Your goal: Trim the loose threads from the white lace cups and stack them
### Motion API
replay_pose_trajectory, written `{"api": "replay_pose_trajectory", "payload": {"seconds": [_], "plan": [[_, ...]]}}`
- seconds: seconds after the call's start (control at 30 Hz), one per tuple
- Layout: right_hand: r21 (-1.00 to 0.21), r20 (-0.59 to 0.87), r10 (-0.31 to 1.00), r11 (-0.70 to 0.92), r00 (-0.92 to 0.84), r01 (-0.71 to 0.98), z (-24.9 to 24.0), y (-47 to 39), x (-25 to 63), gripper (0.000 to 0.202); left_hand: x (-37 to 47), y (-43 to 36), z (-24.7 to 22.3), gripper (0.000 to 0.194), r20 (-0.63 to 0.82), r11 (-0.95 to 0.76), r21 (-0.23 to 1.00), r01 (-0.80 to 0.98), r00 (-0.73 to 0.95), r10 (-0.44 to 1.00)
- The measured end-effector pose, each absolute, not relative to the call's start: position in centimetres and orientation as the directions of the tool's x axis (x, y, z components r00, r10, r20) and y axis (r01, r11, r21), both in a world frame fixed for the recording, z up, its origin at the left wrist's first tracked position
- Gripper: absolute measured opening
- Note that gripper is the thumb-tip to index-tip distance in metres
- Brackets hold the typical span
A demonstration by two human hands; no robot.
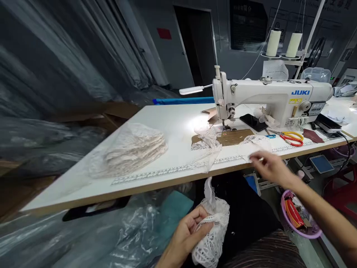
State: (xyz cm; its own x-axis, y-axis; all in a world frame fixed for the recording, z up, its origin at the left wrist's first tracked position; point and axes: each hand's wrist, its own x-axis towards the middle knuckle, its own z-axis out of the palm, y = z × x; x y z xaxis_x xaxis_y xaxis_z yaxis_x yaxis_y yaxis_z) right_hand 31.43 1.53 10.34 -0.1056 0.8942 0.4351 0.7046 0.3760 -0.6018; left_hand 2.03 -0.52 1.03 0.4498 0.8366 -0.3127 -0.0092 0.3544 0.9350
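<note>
My left hand (192,232) is closed on a bunched piece of white lace fabric (213,238) over my lap, with thumb and fingers pinching its upper part. A narrow white strip rises from that bundle toward the table edge. At the table's front edge, my right hand (269,169) has its fingers curled together. Its fingertips meet the edge of another lace piece (258,141); whether they grip it is unclear. More white lace (208,139) lies beside the needle area of a white sewing machine (259,91) and trails over the front edge.
A stack of lace pieces (136,149) sits on the left of the white table (178,119). Right of the needle are a phone (253,122), red-and-yellow-handled scissors (291,137) and blue-handled snips (270,136). A pink basket (305,232) stands below. Thread cones (273,42) rise behind.
</note>
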Motion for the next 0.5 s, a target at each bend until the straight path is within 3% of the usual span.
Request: {"api": "replay_pose_trajectory", "payload": {"seconds": [0.1, 0.17, 0.27, 0.37, 0.5], "plan": [[-0.357, 0.556, 0.829, 0.177, 0.056, 0.917, 11.6, 5.7, 37.5, 0.035, 1.5, -0.5, 1.2, 0.051, -0.368, 0.39, 0.919, 0.059, 0.484, 0.794], [-0.181, 0.479, 0.877, 0.049, 0.044, 0.982, 11.9, 8.2, 40.4, 0.039, 1.2, -0.5, 1.2, 0.056, -0.389, 0.393, 0.914, 0.101, 0.491, 0.779], [-0.011, 0.255, 0.965, 0.07, -0.065, 0.997, 11.5, 10.4, 42.5, 0.035, 1.0, -0.4, 0.6, 0.061, -0.372, 0.351, 0.927, 0.133, 0.454, 0.809], [-0.005, 0.182, 0.977, 0.11, -0.108, 0.994, 10.6, 11.1, 43.3, 0.029, 1.3, -0.2, 0.0, 0.059, -0.315, 0.274, 0.948, 0.159, 0.386, 0.867], [-0.203, 0.337, 0.929, 0.231, -0.153, 0.952, 9.5, 12.0, 44.7, 0.012, 1.8, -0.3, 0.3, 0.042, -0.262, 0.192, 0.954, 0.229, 0.336, 0.905]]}}
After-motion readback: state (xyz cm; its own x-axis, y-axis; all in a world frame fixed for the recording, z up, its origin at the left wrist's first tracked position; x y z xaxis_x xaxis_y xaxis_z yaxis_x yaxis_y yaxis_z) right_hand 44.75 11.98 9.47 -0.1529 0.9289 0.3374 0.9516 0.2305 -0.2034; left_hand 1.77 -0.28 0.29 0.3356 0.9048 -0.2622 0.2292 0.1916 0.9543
